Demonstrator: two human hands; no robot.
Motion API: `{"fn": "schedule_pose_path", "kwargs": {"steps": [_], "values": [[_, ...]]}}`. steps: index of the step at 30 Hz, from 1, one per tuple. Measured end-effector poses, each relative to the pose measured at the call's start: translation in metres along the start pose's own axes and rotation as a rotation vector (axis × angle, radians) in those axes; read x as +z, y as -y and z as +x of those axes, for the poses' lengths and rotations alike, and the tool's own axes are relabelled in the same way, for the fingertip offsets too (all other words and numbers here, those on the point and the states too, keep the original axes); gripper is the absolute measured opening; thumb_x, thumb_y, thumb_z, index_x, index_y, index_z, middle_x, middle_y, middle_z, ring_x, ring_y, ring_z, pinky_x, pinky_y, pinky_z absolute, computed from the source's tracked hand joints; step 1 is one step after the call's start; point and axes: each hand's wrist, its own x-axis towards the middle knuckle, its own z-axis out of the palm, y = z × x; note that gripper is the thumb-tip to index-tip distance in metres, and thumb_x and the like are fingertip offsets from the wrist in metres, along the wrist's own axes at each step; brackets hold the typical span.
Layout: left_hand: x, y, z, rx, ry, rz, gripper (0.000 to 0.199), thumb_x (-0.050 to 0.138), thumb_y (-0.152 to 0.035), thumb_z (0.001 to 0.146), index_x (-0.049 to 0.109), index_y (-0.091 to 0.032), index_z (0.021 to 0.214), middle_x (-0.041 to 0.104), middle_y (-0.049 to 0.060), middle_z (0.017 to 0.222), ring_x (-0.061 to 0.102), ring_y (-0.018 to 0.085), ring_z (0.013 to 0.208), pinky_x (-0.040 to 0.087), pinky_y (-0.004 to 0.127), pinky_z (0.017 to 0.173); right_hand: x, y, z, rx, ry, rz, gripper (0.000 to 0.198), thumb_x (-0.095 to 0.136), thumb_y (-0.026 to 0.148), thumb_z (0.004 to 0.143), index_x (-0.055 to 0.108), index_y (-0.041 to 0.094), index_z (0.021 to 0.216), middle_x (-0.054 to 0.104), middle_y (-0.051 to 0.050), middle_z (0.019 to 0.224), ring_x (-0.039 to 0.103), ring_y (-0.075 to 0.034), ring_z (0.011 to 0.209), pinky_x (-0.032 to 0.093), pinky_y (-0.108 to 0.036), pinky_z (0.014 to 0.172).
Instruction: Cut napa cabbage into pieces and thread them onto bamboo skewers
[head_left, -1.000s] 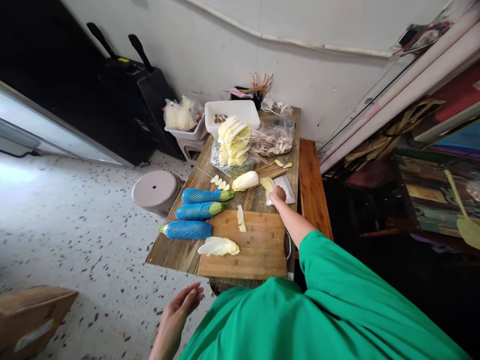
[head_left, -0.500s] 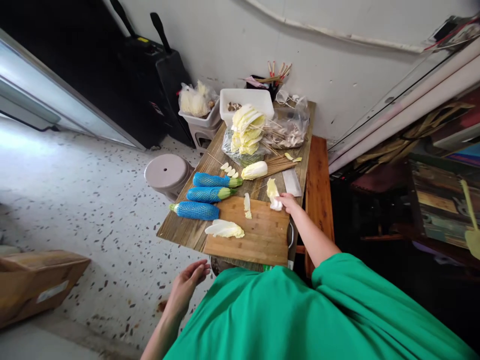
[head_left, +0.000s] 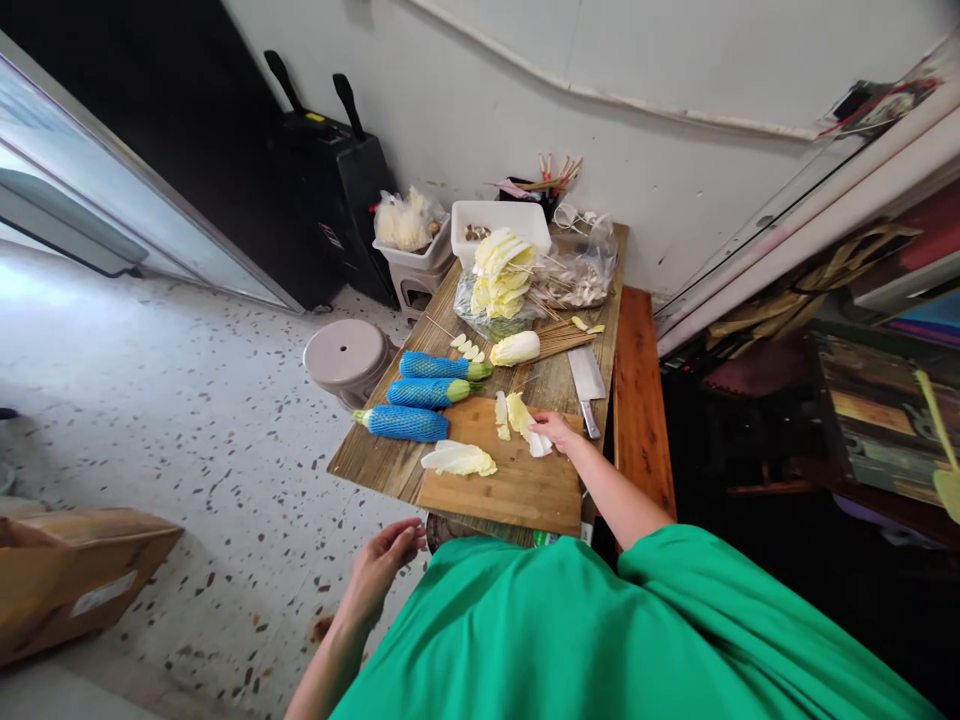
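Observation:
My right hand [head_left: 553,428] is closed on a napa cabbage leaf [head_left: 519,413] over the cutting board [head_left: 510,495]. Beside that leaf lies a narrow strip of cabbage leaf [head_left: 502,415]. Another cabbage leaf [head_left: 459,458] rests flat near the board's left side. A cleaver [head_left: 587,378] is on the table just right of the board, its handle towards me. My left hand [head_left: 386,560] hangs off the table's front edge, fingers loosely bent and apart, with nothing in it.
Zucchini in blue foam nets [head_left: 409,422] lie left of the board. Behind are a small cabbage head [head_left: 515,348], wooden skewers [head_left: 562,337], skewered cabbage leaves [head_left: 504,272], a bag of mushrooms [head_left: 581,278] and a white bin [head_left: 501,218]. A round stool [head_left: 346,352] stands left of the table.
My right hand has carried the leaf left and nearer me, beside the narrow strip. The cleaver's handle, hidden before, now shows. My left hand stays about where it was.

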Motion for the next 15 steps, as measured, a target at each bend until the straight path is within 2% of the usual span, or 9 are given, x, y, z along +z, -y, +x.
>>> {"fn": "schedule_pose_path", "kwargs": {"steps": [8, 11, 15], "values": [[-0.002, 0.0, 0.003, -0.008, 0.002, -0.015, 0.047, 0.072, -0.039, 0.059, 0.063, -0.01, 0.094, 0.07, 0.011, 0.085, 0.065, 0.018, 0.075, 0.05, 0.027, 0.072, -0.01, -0.005, -0.014, 0.019, -0.111, -0.217, 0.03, 0.052, 0.03, 0.088, 0.052, 0.015, 0.113, 0.056, -0.007, 0.111, 0.058, -0.019, 0.093, 0.05, -0.038, 0.078], [0.0, 0.002, 0.006, 0.016, -0.025, -0.025, 0.045, 0.071, -0.039, 0.06, 0.064, -0.01, 0.093, 0.07, 0.01, 0.083, 0.065, 0.018, 0.073, 0.05, 0.027, 0.07, -0.027, 0.005, -0.012, -0.013, -0.219, -0.337, 0.03, 0.052, 0.03, 0.087, 0.052, 0.015, 0.114, 0.055, -0.007, 0.113, 0.057, -0.019, 0.094, 0.049, -0.039, 0.078], [0.002, 0.003, 0.012, 0.017, -0.06, -0.012, 0.044, 0.071, -0.039, 0.059, 0.065, -0.011, 0.092, 0.07, 0.01, 0.083, 0.065, 0.017, 0.07, 0.049, 0.025, 0.066, -0.055, 0.033, 0.01, -0.069, -0.322, -0.52, 0.03, 0.052, 0.03, 0.088, 0.052, 0.016, 0.114, 0.054, -0.008, 0.115, 0.056, -0.02, 0.097, 0.048, -0.04, 0.081]]}}
